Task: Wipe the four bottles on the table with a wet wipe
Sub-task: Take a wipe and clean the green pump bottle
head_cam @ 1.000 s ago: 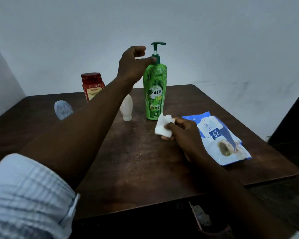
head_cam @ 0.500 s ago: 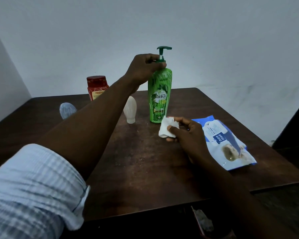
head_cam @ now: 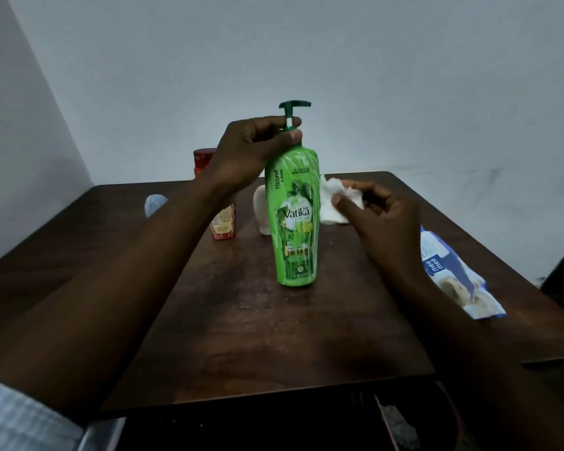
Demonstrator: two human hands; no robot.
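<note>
A tall green pump bottle (head_cam: 295, 222) stands upright in the middle of the dark wooden table (head_cam: 274, 336). My left hand (head_cam: 251, 151) grips its neck just below the pump head. My right hand (head_cam: 381, 222) pinches a crumpled white wet wipe (head_cam: 334, 203) right beside the bottle's upper right side. Behind the green bottle a small white bottle (head_cam: 261, 209) is partly hidden. A red-capped bottle (head_cam: 223, 222) stands further left, partly behind my left forearm. A pale bluish bottle (head_cam: 155, 203) sits at the far left.
A blue and white wet wipe packet (head_cam: 456, 275) lies on the table's right side, behind my right forearm. Walls close off the back and left. Below the table's near edge a dark container (head_cam: 398, 424) shows.
The green bottle has come nearer to me, toward the table's middle, with my left hand on its neck. My right hand has lifted the wipe up beside the bottle.
</note>
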